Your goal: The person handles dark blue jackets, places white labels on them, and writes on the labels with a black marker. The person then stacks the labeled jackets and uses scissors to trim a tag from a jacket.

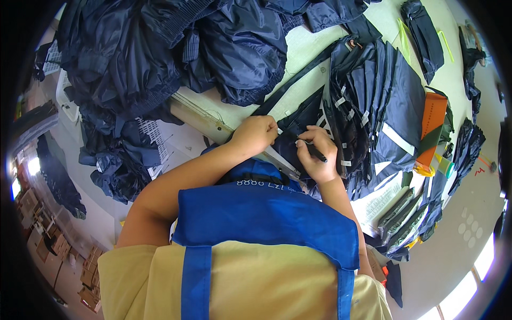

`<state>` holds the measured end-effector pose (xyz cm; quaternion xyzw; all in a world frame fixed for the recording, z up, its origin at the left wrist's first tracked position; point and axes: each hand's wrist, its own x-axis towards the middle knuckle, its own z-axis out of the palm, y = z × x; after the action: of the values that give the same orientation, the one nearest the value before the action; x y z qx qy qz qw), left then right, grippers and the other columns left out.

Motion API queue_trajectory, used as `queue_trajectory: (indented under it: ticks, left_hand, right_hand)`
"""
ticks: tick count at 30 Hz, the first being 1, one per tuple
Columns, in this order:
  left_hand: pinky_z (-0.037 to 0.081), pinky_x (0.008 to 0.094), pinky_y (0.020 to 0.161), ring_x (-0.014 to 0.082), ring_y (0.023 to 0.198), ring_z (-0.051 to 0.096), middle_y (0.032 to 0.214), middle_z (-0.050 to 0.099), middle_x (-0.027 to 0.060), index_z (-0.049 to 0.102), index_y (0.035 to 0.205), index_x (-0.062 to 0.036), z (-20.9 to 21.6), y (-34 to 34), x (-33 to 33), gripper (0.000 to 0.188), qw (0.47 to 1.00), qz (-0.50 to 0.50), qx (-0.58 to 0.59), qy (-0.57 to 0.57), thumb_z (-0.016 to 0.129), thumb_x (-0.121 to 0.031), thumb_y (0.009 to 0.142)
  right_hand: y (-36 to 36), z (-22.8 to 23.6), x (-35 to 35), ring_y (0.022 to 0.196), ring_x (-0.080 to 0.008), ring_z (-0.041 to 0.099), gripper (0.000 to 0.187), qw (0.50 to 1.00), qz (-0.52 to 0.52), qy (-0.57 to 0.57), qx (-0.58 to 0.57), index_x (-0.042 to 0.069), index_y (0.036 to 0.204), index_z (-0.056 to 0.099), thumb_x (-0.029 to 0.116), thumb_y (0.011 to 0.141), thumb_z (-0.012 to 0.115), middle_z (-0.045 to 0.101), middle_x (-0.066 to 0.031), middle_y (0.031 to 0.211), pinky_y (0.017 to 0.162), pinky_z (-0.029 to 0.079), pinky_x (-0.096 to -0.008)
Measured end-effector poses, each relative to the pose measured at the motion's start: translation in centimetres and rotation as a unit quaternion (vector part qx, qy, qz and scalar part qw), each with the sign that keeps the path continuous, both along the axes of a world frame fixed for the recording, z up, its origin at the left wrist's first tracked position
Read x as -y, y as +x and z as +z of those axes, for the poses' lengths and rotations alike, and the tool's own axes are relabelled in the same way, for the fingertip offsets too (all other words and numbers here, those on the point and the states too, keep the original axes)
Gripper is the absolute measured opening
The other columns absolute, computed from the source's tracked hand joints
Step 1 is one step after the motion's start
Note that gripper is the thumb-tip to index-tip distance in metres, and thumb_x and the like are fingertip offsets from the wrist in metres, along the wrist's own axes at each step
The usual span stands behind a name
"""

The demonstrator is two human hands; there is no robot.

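Note:
My left hand [254, 136] is closed at the table's near edge, thumb and fingertips pinching a dark fabric piece [292, 129]. A small white tag [279, 131] shows right at those fingertips. Just to the right, my right hand [323, 159] is curled around a slim black pen [319, 154], which slants across the fingers. Its tip is close to the same dark cloth, but I cannot tell whether it touches. Beside my right hand lies a fanned stack of black garment pieces [368, 101] with small white tags along their edges.
A large heap of dark shiny garments [224, 48] covers the table's far left. Beyond the stack on the right stands an orange box [431, 128], with a tape roll [444, 165] beside it. Packed bundles [397, 216] lie at the near right. More dark garments [120, 160] hang at left.

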<state>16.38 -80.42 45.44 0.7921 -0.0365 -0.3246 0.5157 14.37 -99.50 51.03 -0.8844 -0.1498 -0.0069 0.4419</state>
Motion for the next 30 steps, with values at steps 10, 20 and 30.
queue_trajectory:
  ticks: [10, 20, 30]
  left_hand:
    - [0.043, 0.0288, 0.053, 0.0116, 0.056, 0.056, 0.063, 0.063, 0.0064, 0.062, 0.082, 0.0021, 0.9, -0.6, 0.3, 0.014, 0.997, 0.048, -0.018, -0.055, 0.066, -0.011, 0.082]
    - [0.043, 0.0301, 0.056, 0.0173, 0.065, 0.059, 0.090, 0.065, 0.0111, 0.064, 0.082, -0.0033, 2.3, -0.5, 0.5, 0.011, 0.996, 0.017, 0.080, -0.042, 0.067, -0.014, 0.082]
    - [0.050, 0.0431, 0.078, 0.0344, 0.092, 0.063, 0.115, 0.062, 0.0120, 0.059, 0.110, -0.0136, 3.8, -1.7, 1.7, 0.026, 0.965, -0.215, 0.066, -0.135, 0.059, -0.012, 0.084]
  right_hand:
    - [-0.3, 0.4, 0.3, 0.081, -0.0322, 0.067, 0.011, 0.996, -0.073, 0.027, -0.043, 0.000, 0.083, 0.061, 0.002, 0.074, 0.067, 0.062, -0.0122, 0.073, 0.084, 0.052, -0.0394]
    - [-0.5, 0.4, 1.0, 0.083, -0.0202, 0.066, 0.008, 0.989, -0.097, 0.068, -0.088, -0.002, 0.092, 0.057, 0.002, 0.085, 0.059, 0.065, -0.0097, 0.076, 0.090, 0.050, -0.0373]
    - [-0.4, 0.5, 0.5, 0.099, -0.0258, 0.065, 0.032, 0.974, -0.062, 0.146, -0.160, 0.000, 0.119, 0.050, 0.016, 0.093, 0.059, 0.066, -0.0155, 0.104, 0.091, 0.048, -0.0345]
